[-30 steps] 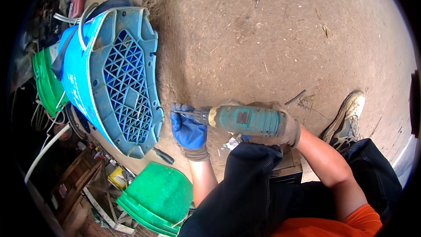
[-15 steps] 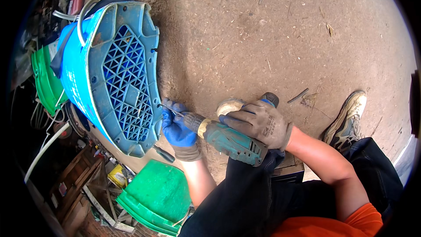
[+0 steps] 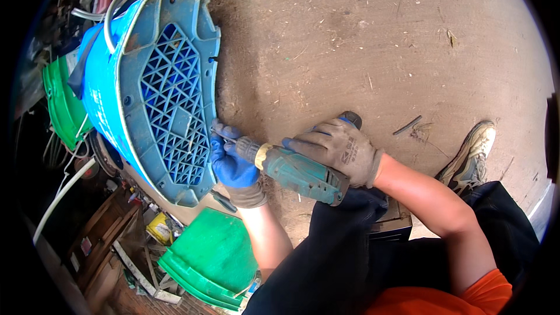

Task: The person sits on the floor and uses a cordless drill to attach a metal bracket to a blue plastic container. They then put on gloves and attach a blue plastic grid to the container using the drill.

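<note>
My right hand (image 3: 341, 149), in a grey-brown work glove, is closed round the grip of a teal cordless drill (image 3: 303, 176). The drill's chuck points left, and a thin bit reaches toward the rim of a large blue plastic piece (image 3: 131, 140) with a triangular lattice in its end face. At that rim is my left hand (image 3: 236, 166), gloved in blue and grey. Its fingers are pinched together by the tip of the bit; whatever they hold there is hidden.
Below the blue piece lies a green plastic tub (image 3: 213, 254), with a dark-handled tool (image 3: 223, 203) beside it. Another green piece (image 3: 61, 102) and clutter fill the left side. A short dark rod (image 3: 407, 125) lies on the dirty floor near my shoe (image 3: 472, 154).
The drill has shifted slightly left and up, bringing its bit closer to the blue piece's rim. My left hand stays at that rim. The view has shifted a little.
</note>
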Demonstrator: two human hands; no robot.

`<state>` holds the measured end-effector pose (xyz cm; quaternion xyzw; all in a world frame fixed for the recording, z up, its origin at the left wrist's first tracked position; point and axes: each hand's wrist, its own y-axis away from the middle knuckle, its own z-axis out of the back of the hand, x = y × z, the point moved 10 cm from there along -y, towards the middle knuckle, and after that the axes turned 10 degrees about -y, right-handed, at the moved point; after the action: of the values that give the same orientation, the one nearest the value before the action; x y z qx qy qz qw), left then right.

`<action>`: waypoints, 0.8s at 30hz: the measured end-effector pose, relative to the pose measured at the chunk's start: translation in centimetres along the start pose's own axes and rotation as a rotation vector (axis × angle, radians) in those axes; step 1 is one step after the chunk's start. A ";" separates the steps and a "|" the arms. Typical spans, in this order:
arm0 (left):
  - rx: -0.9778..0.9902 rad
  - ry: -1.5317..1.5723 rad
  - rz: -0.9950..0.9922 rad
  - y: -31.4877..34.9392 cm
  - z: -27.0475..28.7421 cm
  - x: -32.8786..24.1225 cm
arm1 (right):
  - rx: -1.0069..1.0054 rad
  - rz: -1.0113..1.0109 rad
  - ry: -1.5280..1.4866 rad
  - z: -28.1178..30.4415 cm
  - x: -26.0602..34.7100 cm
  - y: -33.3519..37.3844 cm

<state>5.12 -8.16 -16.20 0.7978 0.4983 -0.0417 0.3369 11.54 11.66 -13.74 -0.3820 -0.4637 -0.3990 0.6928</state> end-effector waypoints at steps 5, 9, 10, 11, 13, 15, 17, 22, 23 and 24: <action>-0.073 -0.025 -0.069 -0.2 1.3 -0.7 | 0.179 -0.156 -0.158 0.2 -1.2 -0.9; -0.133 -0.236 -0.148 0.4 1.2 -1.3 | -0.029 0.015 -0.066 1.2 -0.6 -0.8; -0.083 -0.357 -0.165 0.3 1.2 -1.6 | -0.024 0.016 -0.055 1.2 -0.8 -0.9; -0.088 -0.321 -0.147 0.4 1.3 -1.4 | -0.020 0.015 -0.047 0.9 -0.9 -1.0; -0.099 -0.249 -0.112 0.6 1.3 -0.9 | -0.009 0.016 0.022 -0.4 -1.6 -0.9; -0.086 -0.304 -0.117 0.8 1.0 -0.9 | 0.000 0.011 0.068 -0.9 -2.0 -0.9; -0.109 -0.339 -0.122 1.1 1.3 -0.9 | 0.009 0.004 0.082 -1.1 -2.1 -0.9; -0.207 -0.361 -0.083 2.7 3.2 -0.4 | -0.014 0.024 0.089 -0.8 -1.8 -0.8; -0.197 -0.414 -0.078 3.1 3.3 -0.2 | -0.023 0.025 0.094 -0.8 -1.8 -0.8; -0.187 -0.467 -0.074 3.6 3.4 0.0 | -0.027 0.028 0.108 -0.8 -1.8 -0.8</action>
<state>8.97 -11.11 -17.07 0.7131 0.4373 -0.1908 0.5137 10.62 10.99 -15.51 -0.3756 -0.4147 -0.4155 0.7171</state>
